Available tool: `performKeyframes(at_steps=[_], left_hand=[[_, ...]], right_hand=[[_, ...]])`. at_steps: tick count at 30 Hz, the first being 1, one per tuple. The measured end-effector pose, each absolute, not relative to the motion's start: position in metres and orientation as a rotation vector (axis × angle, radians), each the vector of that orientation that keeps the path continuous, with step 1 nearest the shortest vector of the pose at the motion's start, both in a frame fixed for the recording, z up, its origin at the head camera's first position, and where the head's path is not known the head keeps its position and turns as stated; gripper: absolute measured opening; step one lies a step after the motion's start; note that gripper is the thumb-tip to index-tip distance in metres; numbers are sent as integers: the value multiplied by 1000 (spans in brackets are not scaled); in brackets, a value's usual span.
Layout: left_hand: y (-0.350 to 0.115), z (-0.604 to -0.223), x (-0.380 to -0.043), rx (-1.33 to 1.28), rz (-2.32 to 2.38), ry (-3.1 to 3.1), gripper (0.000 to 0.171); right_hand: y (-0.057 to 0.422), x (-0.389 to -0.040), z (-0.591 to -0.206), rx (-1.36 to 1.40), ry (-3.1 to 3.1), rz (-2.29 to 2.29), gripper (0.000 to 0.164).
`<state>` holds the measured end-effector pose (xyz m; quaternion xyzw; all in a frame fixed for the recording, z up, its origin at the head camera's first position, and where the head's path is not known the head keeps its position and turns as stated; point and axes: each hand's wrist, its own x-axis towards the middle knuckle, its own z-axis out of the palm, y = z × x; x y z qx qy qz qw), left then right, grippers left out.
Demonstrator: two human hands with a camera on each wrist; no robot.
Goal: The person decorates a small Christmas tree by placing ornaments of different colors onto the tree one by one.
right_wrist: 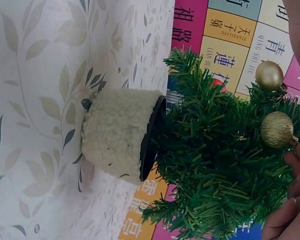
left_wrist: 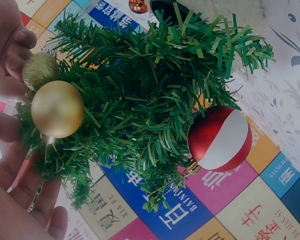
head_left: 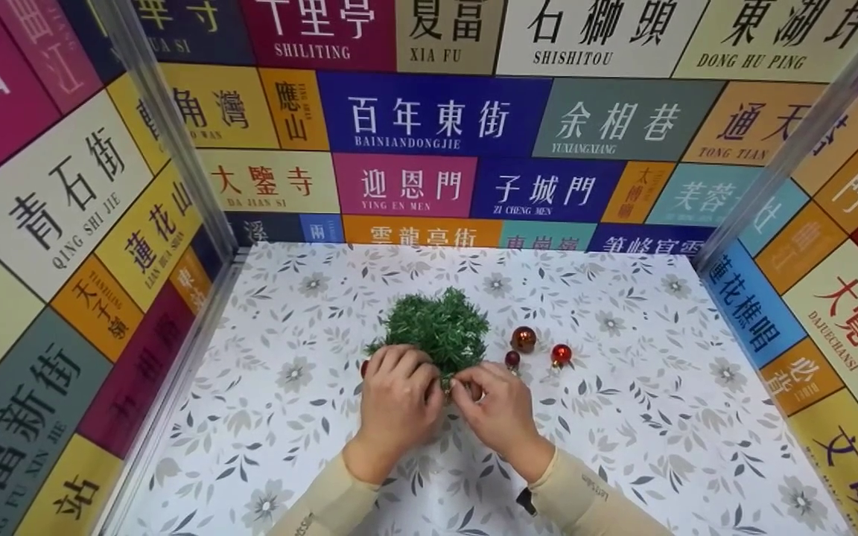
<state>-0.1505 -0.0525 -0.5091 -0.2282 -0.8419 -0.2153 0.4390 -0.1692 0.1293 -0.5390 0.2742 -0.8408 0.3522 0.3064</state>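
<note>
A small artificial Christmas tree (head_left: 436, 327) stands in front of both hands. Its woolly cream pot (right_wrist: 117, 132) shows in the right wrist view. My left hand (head_left: 398, 394) has its fingers curled about the treetop branches, partly hidden by green needles. From the right, my right hand (head_left: 500, 402) pinches the top of a glittery gold bauble (right_wrist: 276, 129) at the tree's tip. Beside it hangs a smooth gold bauble (left_wrist: 57, 109). Lower on the left side hangs a red and white bauble (left_wrist: 220, 139).
Right of the tree, a brown bauble (head_left: 523, 339), a small dark red bauble (head_left: 512, 360) and a bright red bauble (head_left: 561, 353) lie on the leaf-patterned tabletop (head_left: 310, 432). Colourful sign-covered walls (head_left: 429, 112) enclose the back and both sides.
</note>
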Motion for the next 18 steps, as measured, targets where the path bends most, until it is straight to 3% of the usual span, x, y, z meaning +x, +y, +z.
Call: performKeyframes(at_steps=[18], left_hand=[[-58,-506,-149,-633,-455,-2182,10]], right_hand=[[129,-169,-540,806,-2222,692,7]])
